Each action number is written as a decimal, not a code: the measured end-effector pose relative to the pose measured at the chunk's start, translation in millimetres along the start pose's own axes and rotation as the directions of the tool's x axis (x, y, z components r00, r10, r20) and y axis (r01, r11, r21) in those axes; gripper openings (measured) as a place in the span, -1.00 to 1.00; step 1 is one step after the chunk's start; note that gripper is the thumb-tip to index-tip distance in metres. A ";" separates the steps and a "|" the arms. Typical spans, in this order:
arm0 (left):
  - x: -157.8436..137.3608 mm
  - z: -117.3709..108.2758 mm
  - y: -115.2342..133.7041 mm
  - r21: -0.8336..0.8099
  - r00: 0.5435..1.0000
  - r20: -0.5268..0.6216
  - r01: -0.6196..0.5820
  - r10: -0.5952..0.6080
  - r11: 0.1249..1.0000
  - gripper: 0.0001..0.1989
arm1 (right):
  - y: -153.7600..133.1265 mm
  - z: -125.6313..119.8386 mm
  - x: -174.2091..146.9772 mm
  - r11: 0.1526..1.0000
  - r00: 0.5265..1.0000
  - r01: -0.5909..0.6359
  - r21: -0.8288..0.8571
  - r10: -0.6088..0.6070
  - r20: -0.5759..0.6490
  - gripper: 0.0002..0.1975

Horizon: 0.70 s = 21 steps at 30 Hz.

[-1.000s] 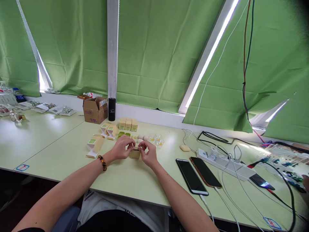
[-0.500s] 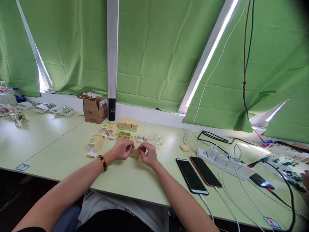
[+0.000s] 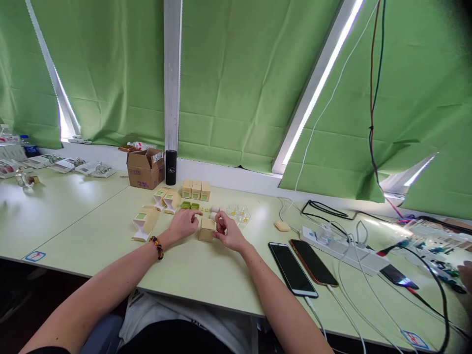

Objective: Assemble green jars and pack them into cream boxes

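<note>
A small tan cardboard box (image 3: 206, 231) stands upright on the table between my hands, its top closed. To its left is my left hand (image 3: 183, 223), index finger stretched out over the box's far left side and nothing held. My right hand (image 3: 229, 232) is at the box's right side, fingers loosely bent and thumb apart, with nothing visible in it. Beyond the hands lie green square cups (image 3: 190, 205), small pale pink cylinders (image 3: 215, 209) and clear cups with yellow bits (image 3: 238, 213). Unfolded tan boxes (image 3: 145, 222) rest to the left.
Three closed tan boxes (image 3: 196, 190) stand in a row at the back, beside a black tumbler (image 3: 170, 167) and a brown carton (image 3: 145, 168). On the right are two phones (image 3: 293, 269), a power strip (image 3: 342, 248), and tangled cables. Glass ornaments (image 3: 24, 178) stand far left.
Both hands have let go of the small box's top and moved apart, left hand to the left and right hand to the right. The box's closed top now shows.
</note>
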<state>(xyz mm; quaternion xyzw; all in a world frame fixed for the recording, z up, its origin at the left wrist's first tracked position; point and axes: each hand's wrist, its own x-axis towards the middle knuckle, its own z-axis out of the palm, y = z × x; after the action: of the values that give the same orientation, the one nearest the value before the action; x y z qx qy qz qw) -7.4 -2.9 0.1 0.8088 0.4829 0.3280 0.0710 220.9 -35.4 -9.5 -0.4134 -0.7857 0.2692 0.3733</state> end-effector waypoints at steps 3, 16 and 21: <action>-1.0 -1.0 2.7 0.036 1.000 -0.002 0.009 -0.009 0.999 -0.74 | 5.1 1.8 2.4 0.993 0.996 -0.067 -0.094 0.061 -0.058 -0.68; -1.5 -3.3 4.2 0.047 0.994 -0.071 0.086 -0.083 0.995 -0.79 | 18.4 2.5 9.6 0.945 0.938 -0.271 -0.181 0.217 -0.271 -0.81; -1.0 0.4 2.7 0.049 0.998 -0.035 0.053 -0.051 0.997 -0.78 | 18.1 8.6 9.6 0.946 0.948 -0.259 -0.195 0.211 -0.237 -0.82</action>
<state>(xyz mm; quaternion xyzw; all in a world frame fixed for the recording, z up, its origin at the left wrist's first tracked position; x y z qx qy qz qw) -5.5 -5.0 0.5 0.7917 0.5130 0.3276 0.0510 218.5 -18.9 -24.2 -0.5704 -0.7112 0.1758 0.3714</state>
